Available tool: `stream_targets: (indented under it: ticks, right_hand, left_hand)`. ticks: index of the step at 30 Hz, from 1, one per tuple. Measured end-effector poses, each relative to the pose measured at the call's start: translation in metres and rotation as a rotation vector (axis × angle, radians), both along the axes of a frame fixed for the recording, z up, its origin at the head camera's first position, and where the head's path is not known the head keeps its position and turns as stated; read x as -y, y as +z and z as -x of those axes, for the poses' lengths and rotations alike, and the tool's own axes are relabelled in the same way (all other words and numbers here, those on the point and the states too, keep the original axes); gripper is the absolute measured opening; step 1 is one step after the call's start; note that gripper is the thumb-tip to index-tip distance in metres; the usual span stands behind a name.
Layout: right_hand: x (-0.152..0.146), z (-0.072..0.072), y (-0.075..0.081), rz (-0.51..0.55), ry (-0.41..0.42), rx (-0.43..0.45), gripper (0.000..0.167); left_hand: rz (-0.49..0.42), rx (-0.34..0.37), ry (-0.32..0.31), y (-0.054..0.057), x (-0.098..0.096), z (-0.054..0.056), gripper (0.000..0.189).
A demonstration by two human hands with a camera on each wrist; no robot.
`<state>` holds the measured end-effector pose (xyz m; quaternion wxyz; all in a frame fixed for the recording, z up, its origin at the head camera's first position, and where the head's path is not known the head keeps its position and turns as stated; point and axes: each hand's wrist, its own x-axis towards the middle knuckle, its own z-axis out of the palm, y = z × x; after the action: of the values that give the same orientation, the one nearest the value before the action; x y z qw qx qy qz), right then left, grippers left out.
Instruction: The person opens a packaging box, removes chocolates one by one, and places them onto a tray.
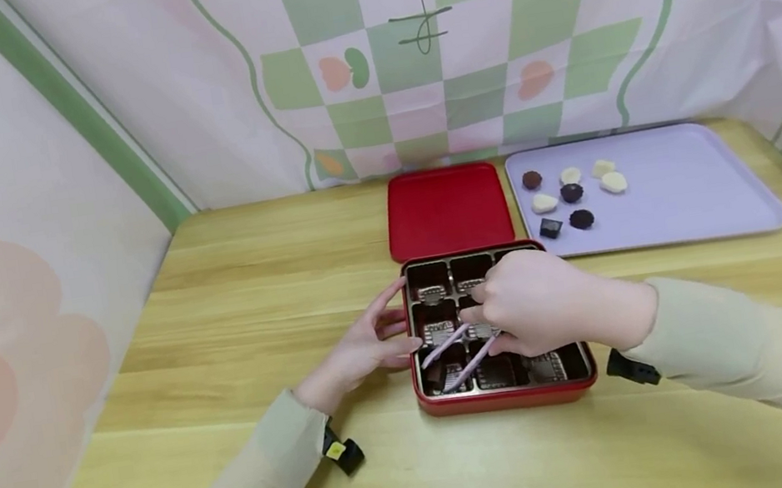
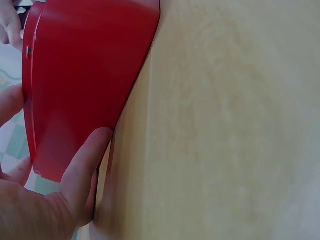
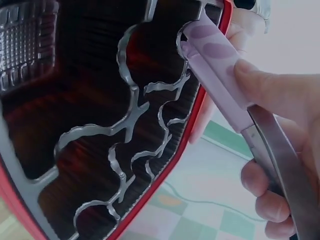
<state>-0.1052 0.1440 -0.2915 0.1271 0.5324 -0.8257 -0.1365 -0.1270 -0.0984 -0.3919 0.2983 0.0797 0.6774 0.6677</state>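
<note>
A red tin [image 1: 509, 399] holds a dark plastic tray [image 3: 30, 185] divided into compartments. My left hand [image 1: 364, 345] rests against the tin's left side, its thumb and fingers touching the wall and rim. In the left wrist view, those fingers [image 2: 85, 160] lie fairly straight along the red wall. My right hand [image 1: 532, 303] grips a pair of tongs with pale purple tips [image 3: 220, 65] and metal arms. The tips reach down into the front left compartment. Something dark brown [image 1: 436, 375] shows between them there, but its shape is unclear.
Behind the tin lies a red lid [image 1: 447, 210]. A lilac tray [image 1: 685, 183] at the back right carries several white and dark chocolates [image 1: 571, 192] on its left part. A patterned cloth [image 1: 410, 115] hangs behind the wooden table [image 1: 247, 299].
</note>
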Motion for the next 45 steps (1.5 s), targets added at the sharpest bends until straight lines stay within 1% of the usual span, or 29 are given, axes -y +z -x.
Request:
stream_targets:
  ticks: [5,12,16,21,24,28,31,33,37,40,45]
  right_hand:
    - [-0.003,-0.002,0.001,0.023,0.004,-0.015,0.036]
    - [0.001,-0.006,0.0,0.006,0.001,-0.058,0.034]
    - [-0.001,-0.005,-0.001,0.018,0.005,-0.046,0.035]
    - [-0.006,-0.006,-0.003,0.042,0.004,-0.016,0.04]
    - [-0.005,-0.011,-0.004,0.051,-0.039,0.007,0.041]
    - [0.0,-0.02,-0.002,0.055,-0.134,0.037,0.039]
    - [0.004,-0.021,-0.002,0.025,-0.157,0.039,0.037]
    - [0.007,-0.018,-0.004,-0.009,-0.136,0.031,0.036]
    - [0.01,-0.006,-0.01,-0.049,-0.042,0.033,0.032]
    - [0.009,0.004,-0.015,-0.044,0.037,0.046,0.028]
    - [0.006,0.016,-0.022,-0.011,0.128,0.057,0.026]
  left_hand:
    - [0.001,0.005,-0.006,-0.001,-0.001,0.001,0.087]
    - [0.004,0.0,0.002,-0.001,-0.001,0.002,0.087]
    - [-0.004,0.01,0.0,-0.001,0.0,0.001,0.087]
    - [-0.008,0.01,-0.007,-0.003,0.001,0.0,0.087]
    - [-0.001,0.011,0.0,-0.004,0.001,0.0,0.088]
    - [0.002,0.007,0.009,-0.004,0.001,0.001,0.088]
    - [-0.001,0.008,0.013,-0.004,0.001,0.001,0.087]
    - [-0.004,0.009,0.012,-0.004,0.001,0.001,0.087]
    - [-0.008,0.014,0.0,-0.004,0.001,-0.001,0.087]
    - [-0.013,0.015,-0.007,-0.004,0.001,-0.001,0.087]
    - [-0.008,0.001,0.005,-0.004,0.002,0.002,0.088]
